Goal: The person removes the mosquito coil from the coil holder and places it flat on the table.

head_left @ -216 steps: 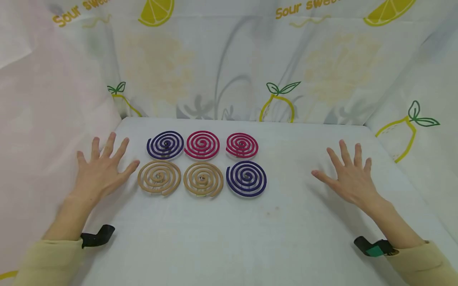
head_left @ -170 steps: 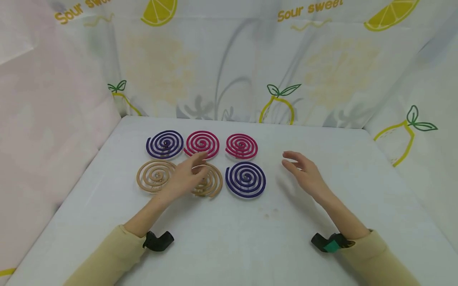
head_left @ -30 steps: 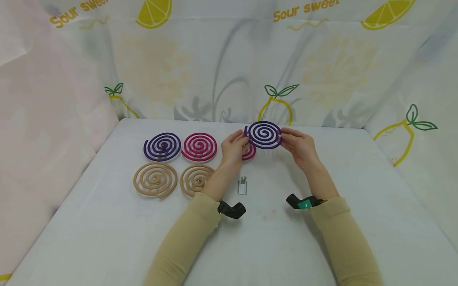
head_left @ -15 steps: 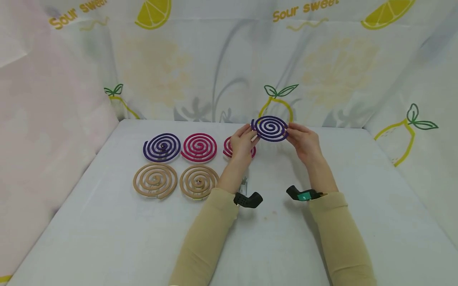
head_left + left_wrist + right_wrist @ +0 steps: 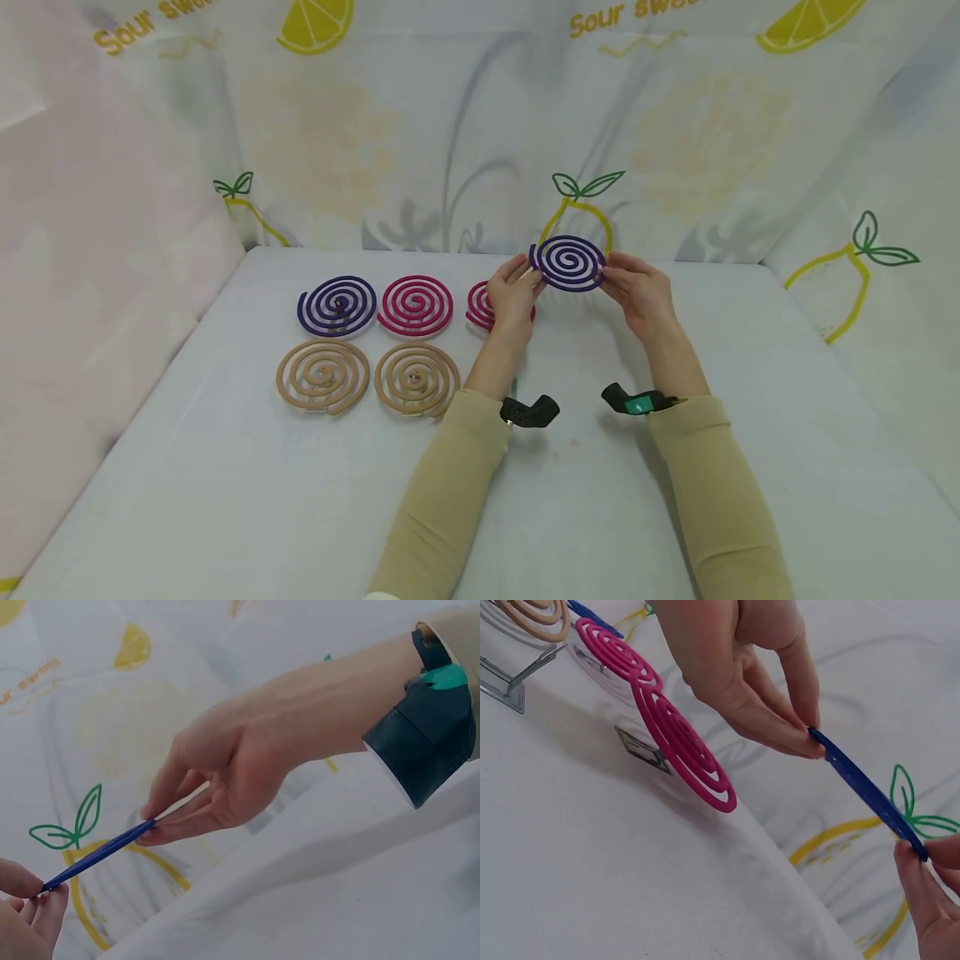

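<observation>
A purple mosquito coil (image 5: 570, 263) is held up in the air near the back edge of the table. My left hand (image 5: 513, 302) pinches its left rim between thumb and fingers. On the opposite rim, my right hand (image 5: 643, 298) pinches it likewise. Both wrist views show the coil edge-on, a thin blue-looking disc (image 5: 97, 855) stretched between the two hands. Below my left wrist a small metal stand (image 5: 514, 387) is mostly hidden in the head view; the right wrist view shows a bare stand (image 5: 508, 691) with an upright prong.
Left of my hands, further coils sit on metal stands: purple (image 5: 337, 307), pink (image 5: 416, 306) and a second pink (image 5: 478, 306) partly behind my left hand. Two tan coils, one left (image 5: 322, 377) and one right (image 5: 417, 380), lie nearer me. A printed cloth (image 5: 450, 125) hangs behind.
Both hands, earlier spread and apart, have come together on the front-right purple coil and lifted it off its stand. Over the last second it moved slightly right and upward.
</observation>
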A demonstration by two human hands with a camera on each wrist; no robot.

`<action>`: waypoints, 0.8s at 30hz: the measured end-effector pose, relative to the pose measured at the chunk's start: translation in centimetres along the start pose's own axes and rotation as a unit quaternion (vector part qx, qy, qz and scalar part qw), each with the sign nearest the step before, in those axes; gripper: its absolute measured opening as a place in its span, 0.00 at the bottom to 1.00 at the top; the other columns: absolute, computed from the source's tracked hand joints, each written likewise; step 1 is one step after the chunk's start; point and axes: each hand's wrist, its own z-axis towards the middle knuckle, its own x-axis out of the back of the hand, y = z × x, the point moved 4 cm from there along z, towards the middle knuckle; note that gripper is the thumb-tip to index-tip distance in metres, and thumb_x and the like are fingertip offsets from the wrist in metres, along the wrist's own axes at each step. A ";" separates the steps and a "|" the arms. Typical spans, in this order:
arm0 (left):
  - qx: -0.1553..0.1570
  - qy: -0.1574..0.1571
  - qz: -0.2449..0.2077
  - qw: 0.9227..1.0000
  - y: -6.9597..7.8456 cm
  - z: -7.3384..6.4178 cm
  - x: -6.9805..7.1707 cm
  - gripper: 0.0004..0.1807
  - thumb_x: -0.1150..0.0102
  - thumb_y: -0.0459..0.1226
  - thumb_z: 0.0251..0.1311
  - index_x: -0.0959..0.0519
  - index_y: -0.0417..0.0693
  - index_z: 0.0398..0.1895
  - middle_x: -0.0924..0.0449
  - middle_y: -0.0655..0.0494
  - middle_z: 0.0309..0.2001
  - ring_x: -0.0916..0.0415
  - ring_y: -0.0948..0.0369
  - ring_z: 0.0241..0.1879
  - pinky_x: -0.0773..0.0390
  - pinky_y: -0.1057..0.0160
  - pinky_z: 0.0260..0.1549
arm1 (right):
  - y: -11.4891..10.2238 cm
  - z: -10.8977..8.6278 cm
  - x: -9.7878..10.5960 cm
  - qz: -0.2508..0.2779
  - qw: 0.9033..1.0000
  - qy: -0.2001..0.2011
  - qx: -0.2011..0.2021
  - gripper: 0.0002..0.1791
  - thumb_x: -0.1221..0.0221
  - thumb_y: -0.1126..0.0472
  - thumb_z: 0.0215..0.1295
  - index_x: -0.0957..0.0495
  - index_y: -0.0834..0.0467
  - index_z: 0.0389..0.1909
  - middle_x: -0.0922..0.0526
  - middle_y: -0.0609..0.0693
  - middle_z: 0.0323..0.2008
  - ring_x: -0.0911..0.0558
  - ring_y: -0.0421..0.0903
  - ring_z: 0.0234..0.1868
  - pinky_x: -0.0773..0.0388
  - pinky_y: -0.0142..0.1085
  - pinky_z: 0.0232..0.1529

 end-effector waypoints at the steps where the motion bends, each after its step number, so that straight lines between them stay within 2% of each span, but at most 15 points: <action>1: -0.002 0.001 0.000 1.000 0.0 0.0 0.0 0.26 0.48 0.15 0.59 0.29 0.27 0.63 0.23 0.34 0.59 0.20 0.50 0.54 0.18 0.55 0.54 | 0.0 0.0 -0.1 0.001 1.000 0.001 0.001 0.12 0.41 0.78 0.63 0.17 0.59 0.36 0.15 0.52 0.37 0.13 0.43 0.34 0.15 0.31 0.42; 7: 0.001 0.005 0.012 1.000 -0.4 0.3 0.3 0.26 0.47 0.16 0.60 0.30 0.27 0.64 0.23 0.34 0.59 0.19 0.51 0.52 0.18 0.56 0.53 | 0.1 0.2 -0.2 0.013 1.000 0.014 -0.002 0.11 0.41 0.79 0.62 0.17 0.61 0.35 0.15 0.54 0.35 0.12 0.45 0.33 0.15 0.32 0.43; 13: -0.011 0.011 0.038 0.999 -0.5 0.2 0.6 0.25 0.47 0.16 0.59 0.27 0.29 0.62 0.23 0.35 0.59 0.19 0.54 0.48 0.17 0.59 0.52 | 0.6 0.3 -0.2 -0.010 0.999 0.034 -0.007 0.12 0.40 0.78 0.62 0.18 0.59 0.39 0.15 0.53 0.38 0.13 0.44 0.35 0.15 0.32 0.43; 18: -0.027 0.021 0.064 0.997 -0.6 0.2 0.8 0.25 0.45 0.16 0.57 0.25 0.31 0.59 0.25 0.38 0.58 0.19 0.52 0.50 0.16 0.61 0.50 | 1.0 0.3 -0.3 -0.013 0.999 0.039 -0.007 0.13 0.40 0.79 0.62 0.19 0.58 0.39 0.17 0.53 0.39 0.14 0.44 0.35 0.15 0.32 0.43; 24: -0.030 0.027 0.067 0.997 -0.8 0.2 0.9 0.24 0.45 0.15 0.56 0.25 0.30 0.58 0.21 0.36 0.56 0.18 0.48 0.53 0.16 0.59 0.49 | 1.2 0.3 -0.2 -0.023 0.998 0.051 -0.007 0.14 0.40 0.79 0.62 0.19 0.58 0.39 0.18 0.54 0.40 0.14 0.43 0.36 0.16 0.32 0.46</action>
